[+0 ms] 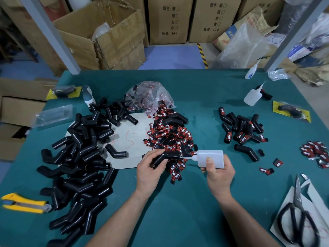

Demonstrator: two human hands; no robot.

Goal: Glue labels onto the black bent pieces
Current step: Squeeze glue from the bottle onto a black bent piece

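Note:
My left hand (151, 169) grips a black bent piece (166, 156) just above the green table, in front of the heap of red-and-black labels (168, 134). My right hand (219, 172) holds a white glue bottle (211, 158) on its side, its thin nozzle touching the piece. A large pile of bare black bent pieces (80, 157) lies to the left. A smaller pile of labelled pieces (243, 130) lies to the right, with one bare piece (247, 152) in front of it.
Scissors (297, 216) lie on white card at the right front. A yellow utility knife (23, 203) sits at the left edge. Two more glue bottles (252, 96) stand at the back right, a plastic bag of labels (151, 96) behind the heap, loose labels (316, 152) far right.

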